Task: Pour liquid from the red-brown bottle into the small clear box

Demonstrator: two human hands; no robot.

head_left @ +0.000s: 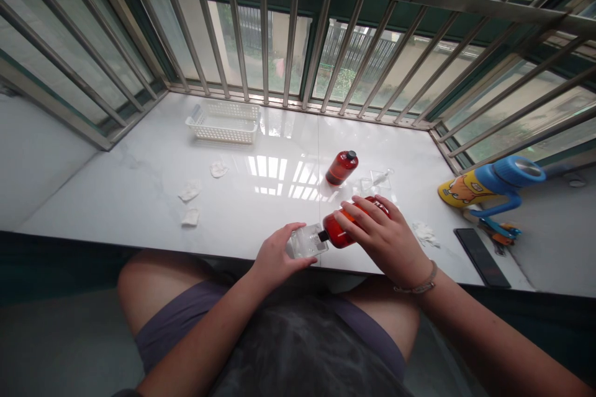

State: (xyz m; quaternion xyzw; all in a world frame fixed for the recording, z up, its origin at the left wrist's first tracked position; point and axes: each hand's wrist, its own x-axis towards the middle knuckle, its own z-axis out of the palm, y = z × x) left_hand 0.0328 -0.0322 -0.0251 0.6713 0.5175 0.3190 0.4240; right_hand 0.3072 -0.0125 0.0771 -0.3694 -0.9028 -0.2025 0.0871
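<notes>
My left hand [275, 258] is closed around a small clear square container [307, 240] at the counter's front edge. In my right hand [382, 232] lies a red-orange bottle [339, 228], tipped on its side, fingers wrapped over its body. The bottle's black neck end [323, 236] points left and meets the mouth of the clear container. Whether liquid is flowing cannot be made out. Behind them stands a second red bottle [341, 169] with a black cap, upright. Beside it lies a clear plastic piece [378, 180], its exact kind unclear.
A white perforated basket [223, 124] sits at the back left. Crumpled white tissues [190, 191] lie at left, another tissue [426, 234] at right. A yellow-and-blue water bottle [484, 183], a black phone [481, 257] and an orange-blue item [503, 232] are at the right. Metal bars [291, 43] line the window.
</notes>
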